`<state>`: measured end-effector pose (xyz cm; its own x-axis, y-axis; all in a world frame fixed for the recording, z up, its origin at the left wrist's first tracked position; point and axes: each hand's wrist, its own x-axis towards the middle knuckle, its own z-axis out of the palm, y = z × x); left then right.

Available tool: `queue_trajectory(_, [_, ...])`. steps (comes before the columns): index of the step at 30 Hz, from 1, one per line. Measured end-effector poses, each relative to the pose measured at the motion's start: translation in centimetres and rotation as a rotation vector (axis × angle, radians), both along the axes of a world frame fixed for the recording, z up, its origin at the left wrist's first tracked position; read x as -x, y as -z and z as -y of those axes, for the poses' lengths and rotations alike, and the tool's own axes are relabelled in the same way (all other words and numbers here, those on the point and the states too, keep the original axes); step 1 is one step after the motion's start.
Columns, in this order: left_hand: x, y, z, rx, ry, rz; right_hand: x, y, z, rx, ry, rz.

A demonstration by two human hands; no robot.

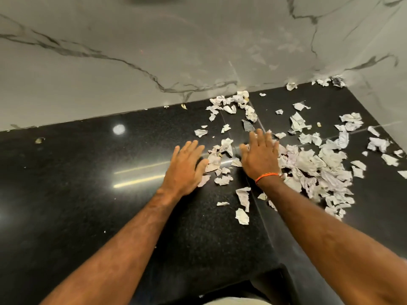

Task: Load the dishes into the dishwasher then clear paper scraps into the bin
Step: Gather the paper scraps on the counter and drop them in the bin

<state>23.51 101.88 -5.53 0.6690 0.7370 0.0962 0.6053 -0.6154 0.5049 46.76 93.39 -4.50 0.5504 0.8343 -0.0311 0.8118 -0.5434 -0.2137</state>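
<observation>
Nearest the camera, 2 bare forearms are stretched out over a black polished counter (88, 194), whose front edge is seen at the bottom of the view. An orange wristband (265, 176) is worn on the right wrist.

Farther out, the left hand (186, 167) is laid palm down on the counter with straight, spread fingers, nothing being grasped; its thumb side lies against a few paper scraps (308, 168). The right hand (261, 156) is likewise flat and released, fingers straight and pointing away, set down just left of the thickest heap of scraps, with loose pieces lying between the 2 hands. Flat palms seem to be used because the scraps are small, light and many: they would be more readily swept together than picked up 1 by 1. The hands appear to be placed so that stray pieces can be herded toward the big heap on the right, though which way they are pushing cannot be told.

Beyond the hands, the scraps are scattered over the right half of the counter as far as the back corner, where a few are lodged against the grey-veined marble wall (154, 51). 1 stray bit (39, 140) lies well apart at the far left.

No bin, dishes or dishwasher are in view, so the paper-clearing part is judged to be under way, with gathering unfinished.
</observation>
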Motion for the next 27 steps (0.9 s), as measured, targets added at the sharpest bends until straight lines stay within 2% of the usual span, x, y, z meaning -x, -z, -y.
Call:
queue_trajectory(4, [3.0,0.3,2.7,-0.044,-0.334,-0.005,4.5,0.1,-1.0,0.022,-0.318,-0.068])
queue_trajectory(8, [3.9,1.7,4.6,-0.063,-0.385,-0.326,6.8,1.7,-1.4,0.093,-0.449,-0.037])
queue_trajectory(11, [2.8,2.0,5.0,-0.025,-0.396,-0.455,4.5,2.0,-1.6,0.088,-0.334,-0.024])
queue_trajectory(15, [-0.8,1.7,4.9,-0.023,-0.216,-0.413,1.5,0.8,-2.0,0.072,-0.091,-0.008])
queue_trajectory(17, [-2.2,1.3,3.2,-0.033,-0.159,-0.369,1.4,0.1,-2.3,0.027,-0.102,-0.013])
queue_trajectory(20, [-3.1,0.6,-1.6,0.023,-0.256,-0.304,1.8,-0.2,-2.5,-0.007,-0.116,-0.016])
queue_trajectory(27, [-4.3,1.0,-13.2,-0.018,-0.299,-0.322,1.5,0.9,-6.3,-0.075,-0.122,-0.059])
